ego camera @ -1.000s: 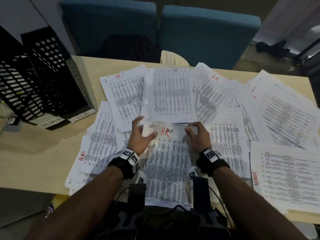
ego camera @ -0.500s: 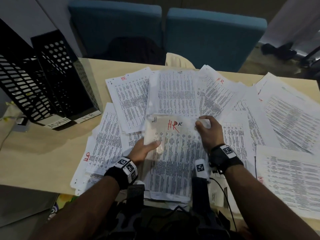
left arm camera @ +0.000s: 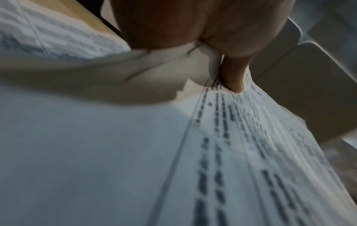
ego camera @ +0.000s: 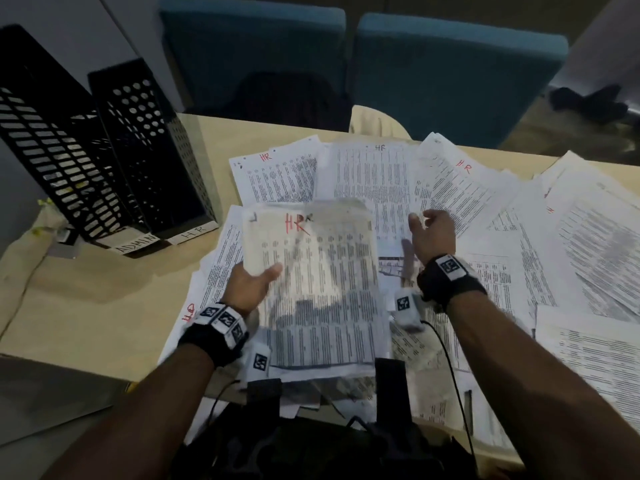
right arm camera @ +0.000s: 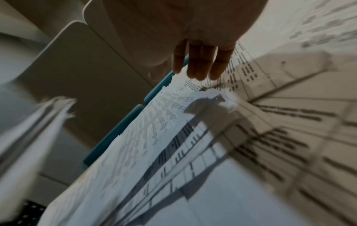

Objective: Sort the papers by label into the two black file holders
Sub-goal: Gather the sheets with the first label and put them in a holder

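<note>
My left hand [ego camera: 251,284] now grips the left edge of a white printed sheaf of paper marked HR in red [ego camera: 311,271], thumb on top and fingers underneath, and the sheaf has come up off the pile; half a second ago both hands were on it and it lay flat. My right hand [ego camera: 431,233] has let go since then and hangs open just right of the sheaf, fingers loosely spread over the sheets below, holding nothing. The left wrist view shows my thumb [left arm camera: 234,76] pressed on the top page. The two black perforated metal file holders [ego camera: 114,150] stand up and to the left of my left hand on the pale wooden desk [ego camera: 104,306], with white tags reading ADMIN [ego camera: 136,241] and HR [ego camera: 194,232] at their feet. I judge this means the sheaf is picked and its label read, so the carry to the HR holder, the one nearer my left hand, comes next. Many other printed sheets [ego camera: 519,237] lie spread beyond and to the right of my right hand, unsorted, so most of the job remains.
</note>
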### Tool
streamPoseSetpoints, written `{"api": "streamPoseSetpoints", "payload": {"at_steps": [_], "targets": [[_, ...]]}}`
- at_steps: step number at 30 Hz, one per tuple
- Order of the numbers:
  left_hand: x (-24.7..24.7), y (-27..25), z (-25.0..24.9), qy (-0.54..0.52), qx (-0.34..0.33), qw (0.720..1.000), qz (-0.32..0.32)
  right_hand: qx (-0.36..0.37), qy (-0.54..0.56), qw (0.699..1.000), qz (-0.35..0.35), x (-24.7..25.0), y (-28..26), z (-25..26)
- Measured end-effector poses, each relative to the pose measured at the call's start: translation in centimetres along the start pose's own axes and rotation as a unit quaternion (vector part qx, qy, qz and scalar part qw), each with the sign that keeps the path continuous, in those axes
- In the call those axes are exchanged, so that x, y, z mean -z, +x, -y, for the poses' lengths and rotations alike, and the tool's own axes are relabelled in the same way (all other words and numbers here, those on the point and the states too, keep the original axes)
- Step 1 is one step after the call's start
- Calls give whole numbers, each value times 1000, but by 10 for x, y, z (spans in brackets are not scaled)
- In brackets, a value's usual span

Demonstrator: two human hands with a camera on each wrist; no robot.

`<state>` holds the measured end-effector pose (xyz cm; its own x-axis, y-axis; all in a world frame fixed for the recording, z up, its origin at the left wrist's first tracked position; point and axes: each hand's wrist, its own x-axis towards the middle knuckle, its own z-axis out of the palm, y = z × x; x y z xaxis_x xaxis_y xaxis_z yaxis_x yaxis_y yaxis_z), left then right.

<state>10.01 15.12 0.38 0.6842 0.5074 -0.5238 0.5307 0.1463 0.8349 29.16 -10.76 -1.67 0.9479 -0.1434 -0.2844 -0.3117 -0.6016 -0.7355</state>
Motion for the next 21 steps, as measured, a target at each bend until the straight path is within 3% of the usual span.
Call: {"api": "streamPoseSetpoints", "payload": {"at_steps": [5,9,15,21], "targets": [[32,19,-18,-50,-22,998,-38,7,-97,994,52,-22,15,2],[34,32,-20,12,-24,994,-102,11,-188,977,98,-32,6,5],[30,48,-3,112,14,983,-146,-83,-191,967,147,-27,11,11],[23,48,4,183,37,972,-143,-34,-71,992,95,-27,-8,20]]}}
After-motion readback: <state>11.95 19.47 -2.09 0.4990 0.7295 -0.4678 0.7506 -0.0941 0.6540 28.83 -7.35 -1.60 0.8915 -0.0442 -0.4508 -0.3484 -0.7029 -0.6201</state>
